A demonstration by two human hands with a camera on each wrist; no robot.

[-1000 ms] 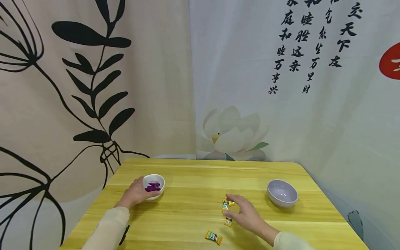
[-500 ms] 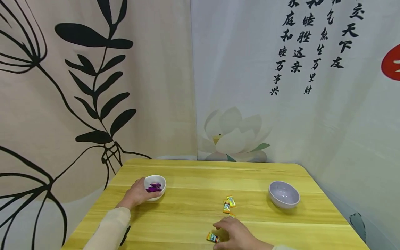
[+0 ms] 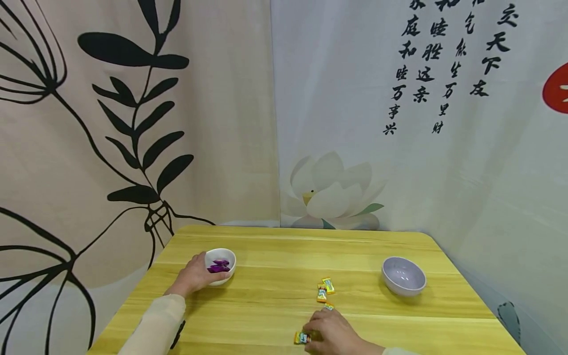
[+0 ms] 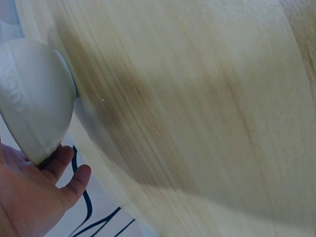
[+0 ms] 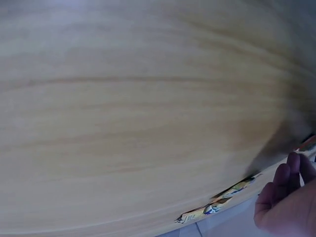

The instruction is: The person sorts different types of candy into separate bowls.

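My left hand (image 3: 193, 276) grips a small white bowl (image 3: 230, 259) at the left of the table, its thumb at the near rim. Several purple-wrapped candies (image 3: 219, 266) lie inside the bowl. In the left wrist view the bowl's outer wall (image 4: 39, 94) shows, with curled fingers under its edge. Near the table's front, my right hand (image 3: 333, 333) pinches the right end of a yellow-wrapped candy (image 3: 300, 338) lying on the wood. Just beyond are two more yellow candies, one upright (image 3: 321, 294) and one tilted (image 3: 328, 285); another candy (image 3: 329, 306) is partly hidden behind the hand.
A light purple bowl (image 3: 403, 276) stands at the right side of the yellow wooden table (image 3: 275, 256). A dark strip (image 3: 178, 334) shows beside the left sleeve. Printed cloths (image 3: 230, 123) hang behind the table's far edge.
My right hand has moved from the candies at the middle toward the front candy, and its fingers have closed on that candy's end. The left hand stays on the white bowl.
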